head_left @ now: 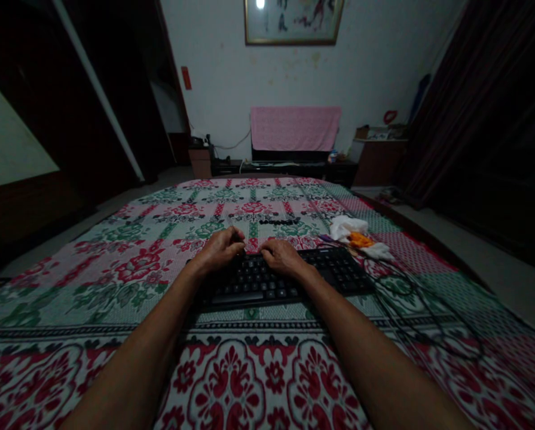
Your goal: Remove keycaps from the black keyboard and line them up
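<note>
A black computer keyboard [244, 297] lies flat on the patterned bedspread in front of me. My left hand [222, 248] is over its far left part, thumb and fingers drawn together in a pinch. Whatever sits between those fingertips is too small and dark to make out. Fingers bent, my right hand [283, 257] rests on the keyboard's far edge near the middle and grips it there. Beyond both hands, several small black pieces that look like keycaps [280, 221] lie in a row on the bedspread.
A black cable [428, 334] loops over the bedspread [231, 382] to the right. Crumpled white cloth or plastic [348, 227] with an orange piece [360, 240] lies behind the keyboard's right end. Past the bed, a pink cloth [296, 128] hangs over a screen on a low cabinet.
</note>
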`<state>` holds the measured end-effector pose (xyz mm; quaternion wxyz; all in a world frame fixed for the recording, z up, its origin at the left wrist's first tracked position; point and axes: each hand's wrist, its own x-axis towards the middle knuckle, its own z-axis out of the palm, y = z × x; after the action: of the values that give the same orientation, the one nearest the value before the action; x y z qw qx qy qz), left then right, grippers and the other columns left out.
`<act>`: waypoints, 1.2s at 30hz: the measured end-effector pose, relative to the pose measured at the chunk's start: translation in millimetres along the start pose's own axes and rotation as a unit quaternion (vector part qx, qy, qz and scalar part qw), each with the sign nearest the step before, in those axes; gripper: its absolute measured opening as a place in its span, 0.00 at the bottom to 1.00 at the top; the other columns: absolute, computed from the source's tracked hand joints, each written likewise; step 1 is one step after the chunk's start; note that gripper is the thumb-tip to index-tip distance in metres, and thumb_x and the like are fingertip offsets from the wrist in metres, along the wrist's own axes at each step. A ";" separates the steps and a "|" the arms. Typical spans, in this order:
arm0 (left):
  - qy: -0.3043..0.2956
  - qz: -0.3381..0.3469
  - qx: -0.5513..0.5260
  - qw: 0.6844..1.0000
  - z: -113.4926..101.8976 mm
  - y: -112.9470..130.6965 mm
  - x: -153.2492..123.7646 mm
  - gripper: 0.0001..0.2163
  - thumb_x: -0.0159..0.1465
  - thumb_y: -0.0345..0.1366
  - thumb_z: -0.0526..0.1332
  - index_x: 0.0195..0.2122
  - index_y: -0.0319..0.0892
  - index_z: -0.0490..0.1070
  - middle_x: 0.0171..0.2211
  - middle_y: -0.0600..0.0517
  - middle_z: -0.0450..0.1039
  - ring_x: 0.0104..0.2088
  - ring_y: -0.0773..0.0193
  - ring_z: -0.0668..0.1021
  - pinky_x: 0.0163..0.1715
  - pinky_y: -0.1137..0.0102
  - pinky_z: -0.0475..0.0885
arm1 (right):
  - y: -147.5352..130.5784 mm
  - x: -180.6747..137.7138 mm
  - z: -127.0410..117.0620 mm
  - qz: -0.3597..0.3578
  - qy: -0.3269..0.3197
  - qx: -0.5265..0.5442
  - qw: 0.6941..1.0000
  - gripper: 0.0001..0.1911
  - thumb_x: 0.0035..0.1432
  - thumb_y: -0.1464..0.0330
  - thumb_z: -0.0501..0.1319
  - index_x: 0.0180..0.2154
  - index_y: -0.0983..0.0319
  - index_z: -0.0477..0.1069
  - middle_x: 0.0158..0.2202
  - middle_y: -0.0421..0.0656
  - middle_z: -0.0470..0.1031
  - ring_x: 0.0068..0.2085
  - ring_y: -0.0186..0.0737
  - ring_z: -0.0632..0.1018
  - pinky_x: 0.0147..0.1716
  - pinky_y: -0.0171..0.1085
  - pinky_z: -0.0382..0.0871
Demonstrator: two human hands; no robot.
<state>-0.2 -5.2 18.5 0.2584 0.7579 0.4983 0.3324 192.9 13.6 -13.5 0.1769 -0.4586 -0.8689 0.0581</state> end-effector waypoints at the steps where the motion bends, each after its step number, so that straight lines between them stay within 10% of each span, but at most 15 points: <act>1: -0.003 -0.005 -0.014 1.000 -0.9 -0.9 -0.1 0.10 0.55 0.37 0.55 0.36 0.39 0.62 0.27 0.53 0.72 0.27 0.64 0.75 0.29 0.70 0.68 | -0.2 -0.2 -0.4 -0.002 0.000 0.001 1.000 0.15 0.57 0.70 0.48 0.35 0.62 0.74 0.36 0.45 0.76 0.39 0.38 0.73 0.37 0.32 0.59; 20: -0.002 0.023 0.011 1.000 3.3 1.8 -1.0 0.10 0.55 0.35 0.55 0.37 0.39 0.66 0.30 0.51 0.73 0.30 0.65 0.75 0.31 0.71 0.69 | 0.7 -0.7 -0.8 0.011 -0.002 0.023 1.000 0.15 0.57 0.70 0.49 0.35 0.62 0.74 0.36 0.46 0.76 0.39 0.39 0.74 0.39 0.33 0.61; 36: 0.033 0.103 0.127 0.986 14.0 2.3 -2.8 0.28 0.59 0.33 0.52 0.61 0.39 0.49 0.40 0.46 0.74 0.40 0.59 0.75 0.41 0.66 0.67 | -17.7 9.3 -17.6 -0.028 0.083 0.348 0.933 0.13 0.52 0.66 0.58 0.40 0.62 0.72 0.39 0.43 0.75 0.39 0.35 0.75 0.40 0.35 0.69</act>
<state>11.0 -9.5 10.3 0.1079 0.8207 0.4637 0.3158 180.7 10.0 9.9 0.3985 -0.3470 -0.7890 0.3136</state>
